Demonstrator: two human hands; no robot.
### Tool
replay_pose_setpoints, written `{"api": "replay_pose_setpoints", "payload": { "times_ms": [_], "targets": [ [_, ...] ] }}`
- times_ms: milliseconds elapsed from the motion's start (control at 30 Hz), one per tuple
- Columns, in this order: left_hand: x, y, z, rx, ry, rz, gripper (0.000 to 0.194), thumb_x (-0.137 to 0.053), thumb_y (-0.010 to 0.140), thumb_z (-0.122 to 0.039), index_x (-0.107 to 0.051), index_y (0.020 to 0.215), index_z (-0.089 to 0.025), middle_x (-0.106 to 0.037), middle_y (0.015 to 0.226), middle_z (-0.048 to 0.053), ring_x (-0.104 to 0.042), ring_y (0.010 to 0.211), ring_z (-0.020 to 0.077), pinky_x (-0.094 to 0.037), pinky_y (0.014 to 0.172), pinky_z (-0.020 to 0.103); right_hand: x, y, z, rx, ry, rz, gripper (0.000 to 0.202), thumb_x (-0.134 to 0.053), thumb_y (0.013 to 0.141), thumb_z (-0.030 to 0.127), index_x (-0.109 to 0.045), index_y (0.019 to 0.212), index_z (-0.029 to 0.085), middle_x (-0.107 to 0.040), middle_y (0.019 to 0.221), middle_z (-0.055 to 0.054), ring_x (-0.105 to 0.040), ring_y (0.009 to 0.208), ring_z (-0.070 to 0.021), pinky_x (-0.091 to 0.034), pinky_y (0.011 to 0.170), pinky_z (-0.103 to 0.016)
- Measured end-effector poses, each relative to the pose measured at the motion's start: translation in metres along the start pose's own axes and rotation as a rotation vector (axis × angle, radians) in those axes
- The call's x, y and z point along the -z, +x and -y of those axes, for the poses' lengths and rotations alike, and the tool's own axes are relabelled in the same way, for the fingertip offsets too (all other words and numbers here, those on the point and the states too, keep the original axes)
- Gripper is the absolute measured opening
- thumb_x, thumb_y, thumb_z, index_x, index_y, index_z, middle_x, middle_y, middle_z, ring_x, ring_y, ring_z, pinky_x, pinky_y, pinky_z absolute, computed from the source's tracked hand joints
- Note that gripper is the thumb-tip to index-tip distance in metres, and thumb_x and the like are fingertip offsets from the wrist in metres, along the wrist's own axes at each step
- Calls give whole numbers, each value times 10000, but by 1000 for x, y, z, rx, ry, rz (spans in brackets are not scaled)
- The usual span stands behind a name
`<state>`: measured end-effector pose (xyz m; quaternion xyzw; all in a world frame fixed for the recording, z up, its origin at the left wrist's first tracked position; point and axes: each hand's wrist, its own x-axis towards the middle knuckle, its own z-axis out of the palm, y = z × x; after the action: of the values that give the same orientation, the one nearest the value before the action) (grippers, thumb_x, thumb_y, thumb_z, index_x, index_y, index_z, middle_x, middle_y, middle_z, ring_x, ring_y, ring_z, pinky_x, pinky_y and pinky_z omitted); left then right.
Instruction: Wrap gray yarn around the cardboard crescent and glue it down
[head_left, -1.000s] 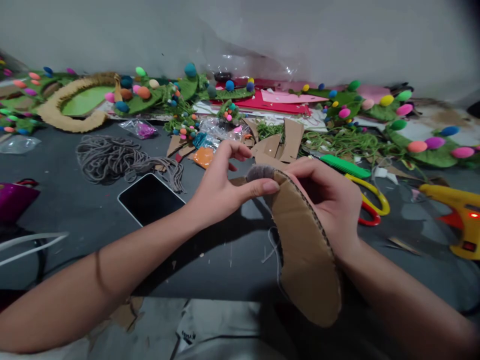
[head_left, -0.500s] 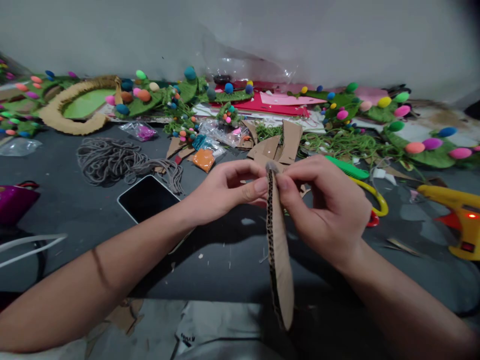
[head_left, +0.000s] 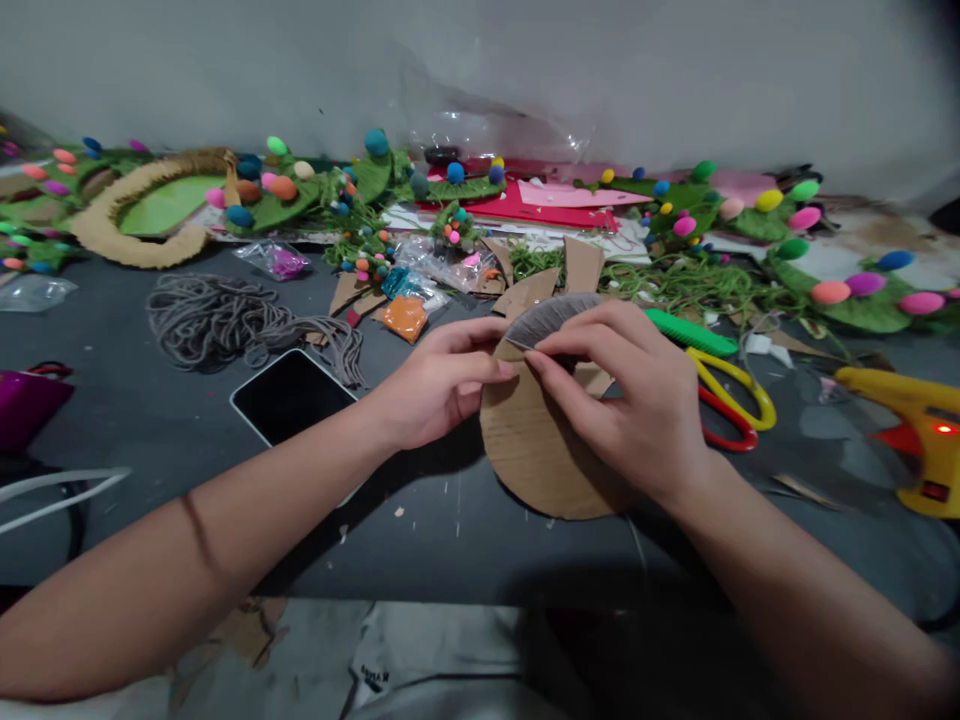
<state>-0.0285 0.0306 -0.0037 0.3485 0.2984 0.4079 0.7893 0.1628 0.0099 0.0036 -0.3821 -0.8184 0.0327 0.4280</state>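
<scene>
A rounded piece of brown cardboard [head_left: 551, 440] is held up over the dark table, its flat face toward me. Grey yarn [head_left: 551, 318] covers its upper edge in close rows. My left hand [head_left: 450, 380] grips the cardboard at its upper left edge, with the thumb on the near face and the other fingers partly behind. My right hand [head_left: 626, 400] pinches at the lower border of the grey rows, thumb and forefinger together, and hides the right part of the cardboard.
A grey yarn heap [head_left: 214, 320] and a phone [head_left: 289, 400] lie left. Scissors [head_left: 731, 400] and a yellow glue gun [head_left: 919, 430] with a lit red light are right. Green leaf shapes with coloured balls, a tan ring [head_left: 94, 235], bags and cardboard scraps line the back.
The cardboard has turned from edge-on to face-on, showing the grey rows at its top. My right hand has shifted slightly left, and more of the scissors shows.
</scene>
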Motion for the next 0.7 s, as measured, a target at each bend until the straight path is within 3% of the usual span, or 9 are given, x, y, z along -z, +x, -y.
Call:
{"api": "replay_pose_setpoints", "payload": {
  "times_ms": [167, 367, 533, 700],
  "targets": [
    [4, 2, 1, -27, 11, -25, 306, -755, 673, -9, -762, 929, -177, -755, 897, 5, -719, 779, 102, -569, 705, 179, -1, 0, -3, 10, -29, -17, 63, -664, 906, 174, -686, 879, 227, -664, 881, -59, -618, 844, -203, -505, 768, -381],
    [8, 5, 0, 28, 3, -83, 343, -798, 639, -2, -756, 935, -171, -753, 885, 2, -716, 736, 108, -567, 640, 180, -1, 0, -9, 24, -34, 19, 48, -671, 901, 176, -691, 899, 219, -650, 928, -75, -614, 898, -213, -516, 802, -390],
    [14, 9, 5, -36, -38, -62, 215, -823, 717, -84, -760, 901, -175, -755, 841, 2, -714, 690, 97, -573, 621, 171, -3, 1, -13, 11, 2, 30, 69, -652, 905, 172, -697, 904, 225, -662, 982, -86, -640, 959, -227, -536, 856, -416],
    [17, 12, 8, -66, -4, -64, 246, -824, 729, -103, -750, 958, -151, -775, 870, 41, -733, 747, 120, -602, 695, 204, -3, 1, -17, 11, 16, 25, 87, -649, 897, 151, -702, 897, 219, -671, 1019, -98, -658, 1001, -230, -545, 870, -409]
  ]
}}
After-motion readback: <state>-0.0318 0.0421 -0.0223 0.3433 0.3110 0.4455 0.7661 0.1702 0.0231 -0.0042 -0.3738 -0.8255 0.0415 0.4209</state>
